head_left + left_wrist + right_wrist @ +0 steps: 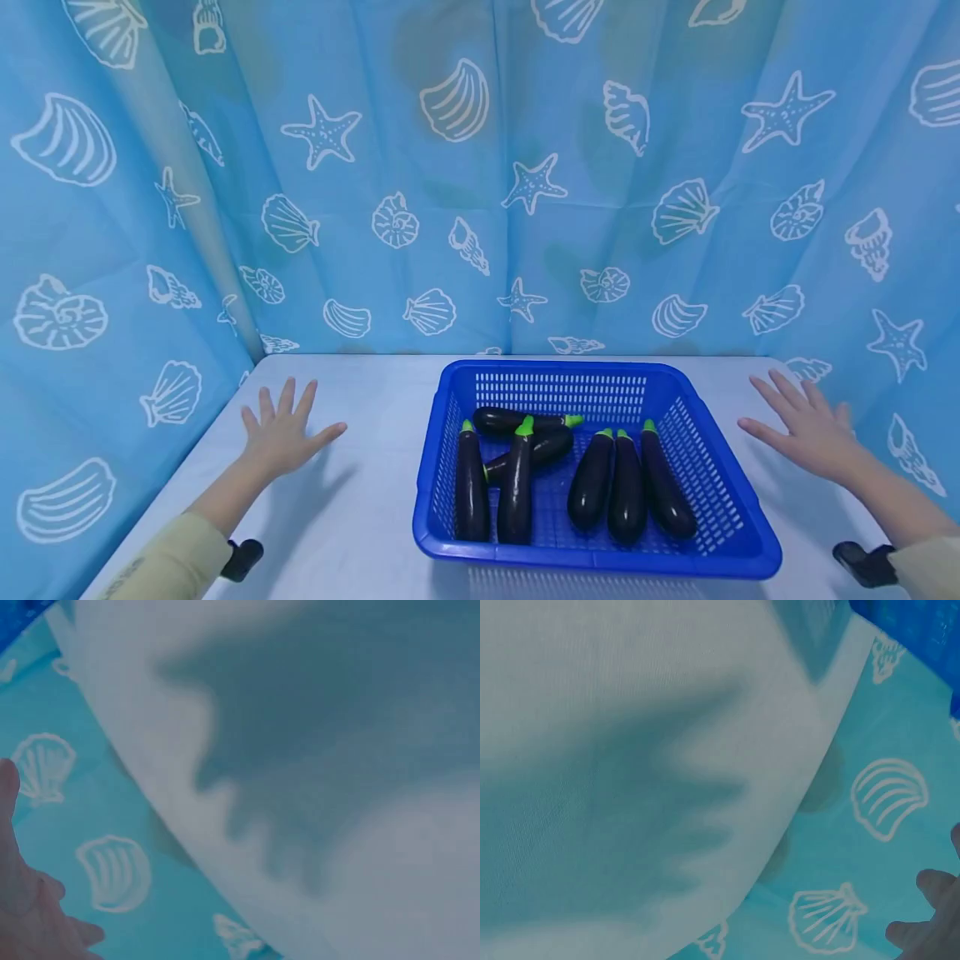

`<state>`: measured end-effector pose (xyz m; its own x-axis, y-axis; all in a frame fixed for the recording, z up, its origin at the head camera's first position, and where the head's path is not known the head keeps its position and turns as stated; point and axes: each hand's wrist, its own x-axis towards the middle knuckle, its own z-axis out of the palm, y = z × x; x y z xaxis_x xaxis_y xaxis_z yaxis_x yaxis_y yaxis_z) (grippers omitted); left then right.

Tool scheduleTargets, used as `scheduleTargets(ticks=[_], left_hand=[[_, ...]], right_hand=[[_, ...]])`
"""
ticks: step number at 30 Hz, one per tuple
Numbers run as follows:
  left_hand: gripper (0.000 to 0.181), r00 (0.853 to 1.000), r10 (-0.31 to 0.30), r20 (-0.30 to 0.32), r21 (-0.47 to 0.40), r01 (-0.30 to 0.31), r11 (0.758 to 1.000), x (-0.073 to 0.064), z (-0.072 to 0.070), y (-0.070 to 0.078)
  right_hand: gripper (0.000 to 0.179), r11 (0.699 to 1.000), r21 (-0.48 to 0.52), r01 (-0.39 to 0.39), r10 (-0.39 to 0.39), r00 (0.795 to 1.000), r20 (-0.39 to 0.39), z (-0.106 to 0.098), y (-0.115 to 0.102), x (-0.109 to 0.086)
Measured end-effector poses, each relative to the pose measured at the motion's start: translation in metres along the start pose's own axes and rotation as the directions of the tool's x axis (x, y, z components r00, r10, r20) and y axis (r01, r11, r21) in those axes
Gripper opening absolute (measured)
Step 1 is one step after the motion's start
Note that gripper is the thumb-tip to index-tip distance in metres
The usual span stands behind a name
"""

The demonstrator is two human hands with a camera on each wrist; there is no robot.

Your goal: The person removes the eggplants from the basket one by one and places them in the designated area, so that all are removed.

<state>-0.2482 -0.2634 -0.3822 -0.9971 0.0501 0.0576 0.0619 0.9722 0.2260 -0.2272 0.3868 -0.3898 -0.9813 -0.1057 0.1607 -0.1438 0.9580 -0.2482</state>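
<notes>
My left hand (281, 433) hovers over the table's left part, fingers spread and straight, holding nothing. On the other side my right hand (808, 425) is held up the same way, to the right of a blue plastic basket (600, 562). Several dark eggplants with green stems lie inside the basket. One eggplant (471, 487) is by its left wall, another (663, 483) toward its right. Neither hand touches the basket. The left wrist view shows part of the left hand (34, 900) at its edge; the right wrist view catches fingertips of the right hand (930, 915).
A white table (360, 483) carries the basket, and shadows of the hands fall on it. Blue curtains (420, 183) printed with white shells and starfish hang behind and at both sides. A black strap piece (242, 560) shows at the left wrist, another (864, 564) at the right.
</notes>
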Motion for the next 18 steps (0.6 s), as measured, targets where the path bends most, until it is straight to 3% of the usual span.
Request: scheduleTargets(ticks=[5, 9, 13, 18], left_hand=[[0.092, 1.000, 0.016, 0.007, -0.043, -0.016, 0.999, -0.006, -0.012, 0.022], [0.088, 0.998, 0.059, -0.001, -0.151, -0.059, 0.987, -0.016, -0.021, 0.045], [0.090, 0.998, 0.067, 0.023, -0.284, -0.057, 0.957, -0.024, -0.030, 0.069], [0.088, 0.997, 0.049, 0.054, -0.422, -0.022, 0.906, -0.027, -0.039, 0.095]], right_hand=[[0.080, 0.999, 0.032, 0.034, -0.033, 0.999, -0.035, -0.004, -0.014, -0.006], [0.076, 0.991, 0.118, 0.066, -0.064, 0.998, -0.024, -0.005, -0.030, -0.014], [0.071, 0.966, 0.242, 0.091, -0.095, 0.995, 0.005, -0.004, -0.046, -0.021], [0.070, 0.937, 0.344, 0.065, -0.098, 0.992, 0.079, -0.002, -0.064, -0.030]])
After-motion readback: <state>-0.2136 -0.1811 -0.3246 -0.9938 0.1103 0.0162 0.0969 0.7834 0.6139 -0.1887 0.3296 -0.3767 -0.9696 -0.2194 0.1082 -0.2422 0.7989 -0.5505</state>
